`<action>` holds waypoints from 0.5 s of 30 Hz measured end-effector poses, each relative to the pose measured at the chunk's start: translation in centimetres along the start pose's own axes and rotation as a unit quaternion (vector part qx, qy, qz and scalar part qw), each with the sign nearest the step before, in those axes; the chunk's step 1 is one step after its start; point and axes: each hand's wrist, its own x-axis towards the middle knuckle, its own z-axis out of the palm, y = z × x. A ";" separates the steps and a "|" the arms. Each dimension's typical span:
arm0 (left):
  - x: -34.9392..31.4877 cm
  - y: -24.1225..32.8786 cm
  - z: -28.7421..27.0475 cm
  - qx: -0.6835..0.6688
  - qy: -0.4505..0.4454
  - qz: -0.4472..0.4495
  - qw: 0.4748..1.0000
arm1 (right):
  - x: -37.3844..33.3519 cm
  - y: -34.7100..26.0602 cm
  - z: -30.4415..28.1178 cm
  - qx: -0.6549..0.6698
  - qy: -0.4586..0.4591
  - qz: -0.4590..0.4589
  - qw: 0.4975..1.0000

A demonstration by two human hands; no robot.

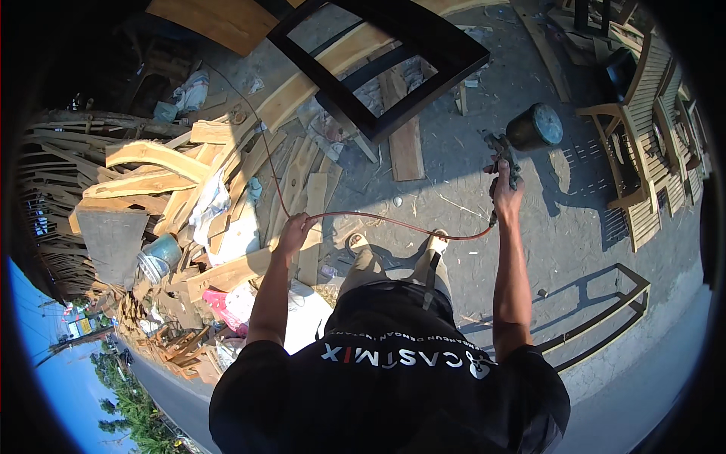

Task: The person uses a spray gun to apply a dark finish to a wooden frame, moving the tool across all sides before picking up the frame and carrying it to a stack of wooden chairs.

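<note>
My right hand is wrapped round the handle of a spray gun, whose round, dark, paint-stained cup sticks out to the right. From the gun's lower end a thin reddish air hose sags across in front of my legs to the left. My left hand is closed on that hose, which runs on from there up toward the far left. Ahead of me stands a dark, glossy wooden frame with rectangular openings, apart from both hands and from the gun.
Cut planks and curved offcuts lie heaped on the left, with a paint-smeared bucket among them. Slatted wooden chairs stand at the right. Nearer, a low wooden frame lies at the lower right. A loose board rests beneath the dark frame.
</note>
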 end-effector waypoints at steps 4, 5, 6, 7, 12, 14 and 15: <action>-2.8 -3.8 -0.2 -0.015 0.001 -0.031 0.999 | -6.6 4.9 2.0 -0.039 0.036 -0.011 0.998; -3.1 -5.1 -0.4 -0.015 0.008 -0.034 0.999 | -8.0 6.3 2.5 -0.054 0.055 -0.011 0.997; -3.7 -6.4 -0.8 -0.021 0.004 -0.043 0.999 | -9.4 7.2 3.1 -0.068 0.075 -0.013 0.995; -4.6 -7.9 -1.1 -0.025 0.002 -0.050 0.998 | -10.8 7.5 4.0 -0.084 0.099 -0.018 0.991; -6.6 -15.8 -3.4 -0.025 0.019 -0.042 0.999 | -16.7 9.2 10.1 -0.067 0.227 -0.076 0.969; -6.7 -19.5 -4.9 -0.030 0.003 -0.043 0.999 | -19.4 9.5 12.8 -0.040 0.261 -0.053 0.963; -6.7 -21.1 -5.8 -0.039 -0.002 -0.051 0.998 | -20.4 9.7 14.5 -0.016 0.291 -0.022 0.956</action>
